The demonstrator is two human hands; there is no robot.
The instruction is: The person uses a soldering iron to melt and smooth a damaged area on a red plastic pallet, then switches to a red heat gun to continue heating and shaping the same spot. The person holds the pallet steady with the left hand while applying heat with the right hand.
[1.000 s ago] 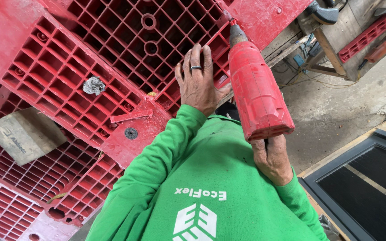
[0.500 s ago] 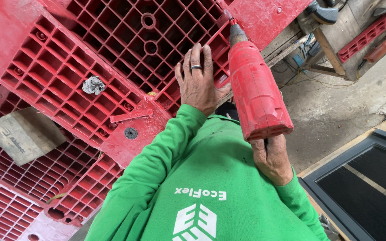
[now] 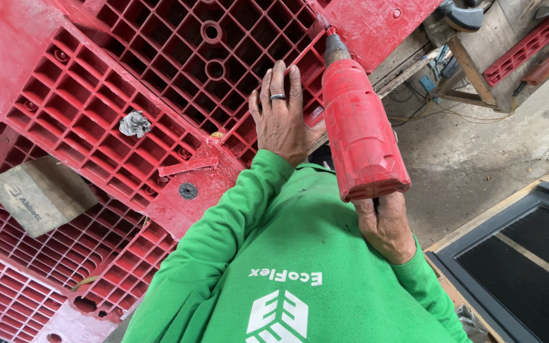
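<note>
Currently, the drill (image 3: 360, 127) sits between both hands, its nose pressed against the ribbed underside of the red pallet (image 3: 96, 108) near the upper edge of the view. The right hand (image 3: 386, 225) is clamped on the drill's grip below the red body; the fingers wrap the handle, which the body and the hand largely hide. The left hand (image 3: 281, 114) lies flat and open on the pallet ribs, just beside the drill's left flank, fingers spread upward, a ring (image 3: 277, 97) on one finger. The hands are apart, with the drill body between them.

The drill bit and its contact point are hidden by the chuck and the pallet edge. The trigger cannot be made out. Green sleeves (image 3: 223, 222) and the shirt cover the lower centre of the view and block whatever lies beneath.

A crumpled grey wad (image 3: 135, 124) sits in one grid cell, well left of the left hand. A black screw head (image 3: 188, 190) shows on a solid corner block of the pallet. A grey block (image 3: 39, 194) rests at the left edge. More red grid panels (image 3: 46, 267) lie lower left. A dark framed panel (image 3: 516, 254) lies lower right on the concrete floor (image 3: 478, 159). A wooden bench (image 3: 465, 63) stands upper right.
</note>
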